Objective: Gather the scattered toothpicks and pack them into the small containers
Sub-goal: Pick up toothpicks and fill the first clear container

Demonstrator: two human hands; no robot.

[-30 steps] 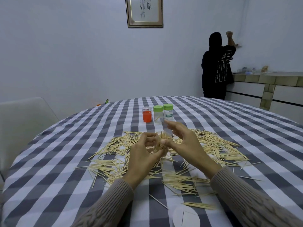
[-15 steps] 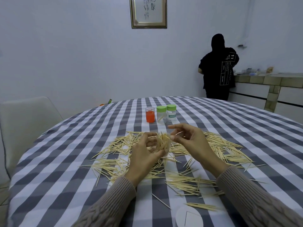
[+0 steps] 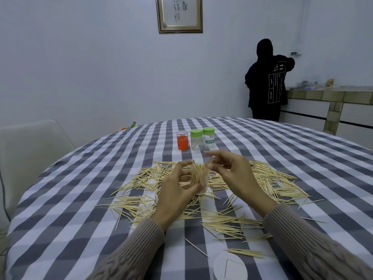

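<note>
Head view, nearest edge of the worktop [image 3: 60, 229]: a white round lid [image 3: 230, 266] lies flat on the checked cloth, with a short bundle of toothpicks just beyond it. Further in, the scattered toothpicks [image 3: 268, 184] cover the cloth in a wide loose band under and around both hands.

The left hand [image 3: 175, 190] has its fingers curled round a small clear container [image 3: 198, 179], held above the cloth and already crowded with upright toothpicks. The right hand [image 3: 232, 172] pinches a single toothpick [image 3: 210, 161] between thumb and fingertip beside the container mouth; the other fingers are loosely spread.

Handling, as judged: toothpicks are very light, stiff, thin and pointed, and snap if bent. They roll and scatter easily. Pinch at mid-length, or sweep several parallel before lifting. The container is light and tips readily; grip it round the wall.

Compared with half a second earlier, the right hand sits slightly nearer the container mouth.

Beyond the hands stand an orange-filled container [image 3: 182, 140] and two green-capped containers [image 3: 202, 139].
</note>
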